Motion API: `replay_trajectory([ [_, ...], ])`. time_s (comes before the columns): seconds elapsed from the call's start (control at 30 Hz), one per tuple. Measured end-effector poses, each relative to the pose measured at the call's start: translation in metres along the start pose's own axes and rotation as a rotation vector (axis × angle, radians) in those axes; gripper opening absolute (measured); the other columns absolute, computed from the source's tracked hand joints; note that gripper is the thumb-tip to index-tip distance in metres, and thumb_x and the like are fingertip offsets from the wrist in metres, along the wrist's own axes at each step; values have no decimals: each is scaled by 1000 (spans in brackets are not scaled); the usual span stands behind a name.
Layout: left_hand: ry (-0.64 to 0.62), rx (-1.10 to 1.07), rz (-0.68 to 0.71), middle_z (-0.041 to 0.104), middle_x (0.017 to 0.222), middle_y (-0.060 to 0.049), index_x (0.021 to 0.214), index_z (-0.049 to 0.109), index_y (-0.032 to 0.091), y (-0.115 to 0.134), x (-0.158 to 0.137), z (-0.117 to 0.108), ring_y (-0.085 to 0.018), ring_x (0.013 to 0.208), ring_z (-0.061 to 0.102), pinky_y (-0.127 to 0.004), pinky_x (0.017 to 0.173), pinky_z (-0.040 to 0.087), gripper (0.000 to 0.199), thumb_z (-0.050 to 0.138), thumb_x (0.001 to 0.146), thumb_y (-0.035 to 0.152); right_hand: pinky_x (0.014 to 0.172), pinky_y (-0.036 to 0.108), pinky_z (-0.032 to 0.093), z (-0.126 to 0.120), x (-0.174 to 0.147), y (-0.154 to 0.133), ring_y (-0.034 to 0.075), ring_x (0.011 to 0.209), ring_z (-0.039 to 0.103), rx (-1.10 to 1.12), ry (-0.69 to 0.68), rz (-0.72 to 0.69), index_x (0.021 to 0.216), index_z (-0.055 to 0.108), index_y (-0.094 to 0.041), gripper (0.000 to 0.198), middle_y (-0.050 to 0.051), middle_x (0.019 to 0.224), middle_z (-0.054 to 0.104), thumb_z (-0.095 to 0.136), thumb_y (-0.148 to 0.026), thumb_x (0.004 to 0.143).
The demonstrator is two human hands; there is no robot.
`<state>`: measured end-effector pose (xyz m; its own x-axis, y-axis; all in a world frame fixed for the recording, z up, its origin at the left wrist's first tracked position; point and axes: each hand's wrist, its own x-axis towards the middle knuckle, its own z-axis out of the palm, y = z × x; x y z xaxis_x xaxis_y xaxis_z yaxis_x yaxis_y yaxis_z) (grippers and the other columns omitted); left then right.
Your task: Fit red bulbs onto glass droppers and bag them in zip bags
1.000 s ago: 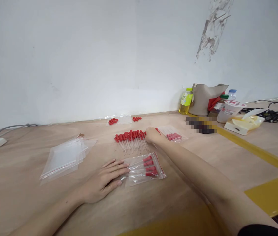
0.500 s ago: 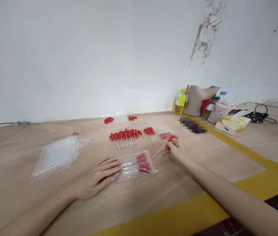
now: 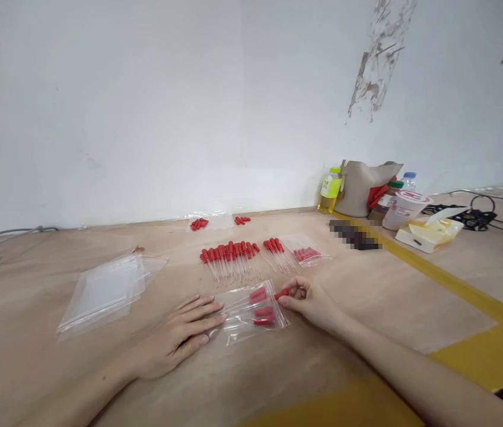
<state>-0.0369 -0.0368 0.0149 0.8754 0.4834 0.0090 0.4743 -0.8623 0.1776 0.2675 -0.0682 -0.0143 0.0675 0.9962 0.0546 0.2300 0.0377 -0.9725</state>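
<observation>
My left hand (image 3: pixel 189 332) lies flat with its fingers stretched, the fingertips resting on the left end of a clear zip bag (image 3: pixel 238 325). Inside that bag are several droppers (image 3: pixel 264 312) with red rubber bulbs toward its right-hand opening. My right hand (image 3: pixel 307 299) pinches another dropper by its red bulb (image 3: pixel 282 294) at the bag's mouth; its thin tube points left and appears to be inside the bag. Behind the bag lies a row of loose droppers (image 3: pixel 229 255), with a smaller group (image 3: pixel 277 249) to its right.
A second zip bag (image 3: pixel 307 252) with red-bulbed droppers lies behind my right hand. Flat clear bags (image 3: pixel 107 290) are stacked at left. Loose red bulbs (image 3: pixel 199 224) lie near the wall. At right stand a yellow bottle (image 3: pixel 329 193), a cup (image 3: pixel 405 212) and a tissue pack (image 3: pixel 432 232).
My right hand has moved left and nearer with the dropper, from beside the second bag to the open end of the front bag. My left hand stays on that bag.
</observation>
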Motion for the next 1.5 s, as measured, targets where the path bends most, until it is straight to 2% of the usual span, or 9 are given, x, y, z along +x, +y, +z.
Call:
replay_trajectory([
  [0.23, -9, -34, 6, 28, 140, 5, 133, 24, 38, 3, 1, -6, -20, 129, 25, -45, 106, 20, 44, 34, 91, 30, 53, 22, 40, 2, 8, -4, 10, 57, 51, -170, -381, -84, 78, 66, -16, 19, 1, 70, 64, 54, -30, 72],
  [0.4, -11, -39, -1, 30, 139, 4, 132, 27, 37, 2, 2, -8, -21, 128, 25, -45, 105, 23, 43, 36, 90, 31, 38, 18, 33, -12, 36, -23, 6, 42, 44, -226, -590, 37, 81, 64, -15, 24, -1, 63, 61, 54, -35, 72],
  [0.47, -14, -40, 3, 29, 139, 4, 132, 27, 37, 1, 2, -7, -21, 129, 25, -45, 105, 23, 44, 36, 90, 31, 42, 18, 34, -16, 58, -33, 7, 46, 47, -351, -515, -39, 70, 62, -13, 20, 1, 62, 62, 55, -32, 71],
  [0.63, 14, -38, 9, 29, 140, 5, 132, 28, 38, 2, -1, -6, -22, 128, 25, -45, 105, 24, 43, 37, 90, 29, 56, 21, 38, 2, 112, -45, 12, 62, 54, -699, 3, -328, 67, 58, -14, 4, 3, 67, 62, 54, -14, 66],
  [0.87, 33, 33, 18, 23, 142, 6, 131, 30, 39, 3, -4, -2, -23, 130, 19, -46, 104, 25, 42, 35, 91, 28, 54, 23, 33, 15, 69, -32, 13, 59, 52, -763, -23, -253, 60, 55, -17, 32, 3, 61, 60, 51, -45, 74],
  [1.1, 90, -4, 37, 28, 140, 4, 129, 35, 37, 6, -3, 1, -23, 129, 22, -44, 103, 28, 40, 36, 90, 29, 48, 20, 31, 7, 31, -14, 8, 50, 41, -333, -286, -43, 59, 46, -17, 33, -4, 52, 47, 59, -45, 67],
  [1.23, 340, 51, -89, 35, 137, -1, 128, 39, 30, -2, -8, 2, -24, 128, 26, -44, 104, 27, 40, 39, 88, 30, 48, 20, 35, -2, 20, -29, 7, 50, 42, 35, -328, -44, 67, 41, -19, 33, -6, 57, 45, 56, -49, 70],
  [1.37, 652, 197, -450, 47, 125, -5, 117, 48, 22, -41, -24, -7, -24, 120, 36, -40, 102, 28, 37, 41, 85, 39, 44, 21, 37, -39, 29, -38, 8, 44, 45, 335, -27, 10, 69, 40, -21, 30, -6, 55, 48, 61, -42, 66],
  [1.5, 513, 324, -923, 44, 125, -16, 118, 47, 11, -85, -45, -14, -34, 119, 35, -46, 96, 29, 54, 36, 81, 48, 41, 19, 37, -86, 58, -18, 7, 44, 44, 378, 562, -141, 66, 36, -21, 30, -7, 54, 45, 62, -36, 63],
])
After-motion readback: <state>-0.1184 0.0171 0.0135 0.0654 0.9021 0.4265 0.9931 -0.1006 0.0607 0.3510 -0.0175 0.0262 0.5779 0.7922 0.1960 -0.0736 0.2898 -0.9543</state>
